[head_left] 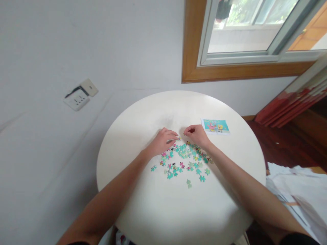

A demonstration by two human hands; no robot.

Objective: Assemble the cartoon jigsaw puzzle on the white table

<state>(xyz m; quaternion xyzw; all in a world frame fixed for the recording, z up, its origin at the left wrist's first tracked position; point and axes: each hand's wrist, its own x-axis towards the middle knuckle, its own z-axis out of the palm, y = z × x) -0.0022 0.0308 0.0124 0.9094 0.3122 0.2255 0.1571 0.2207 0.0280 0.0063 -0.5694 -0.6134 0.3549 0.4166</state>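
Note:
Many loose jigsaw puzzle pieces [184,151], mostly turquoise with some pink, yellow and pale green, lie spread over the white round table [163,207]. My left hand [163,141] rests at the far left of the pile with its fingers stretched out. Its fingertips are beside a small puzzle piece [179,138]. Just to the right, my right hand [196,134] is closed in a pinch, and a tiny dark bit of a puzzle piece [184,133] shows at its fingertips. A picture card [216,126] with cartoon figures lies behind my right hand.
A white wall with a power socket [77,99] rises behind and left of the table. A wood-framed window [237,72] is at the back right. Red curtains [286,103] hang at the right, and papers [296,194] are stacked beside the table.

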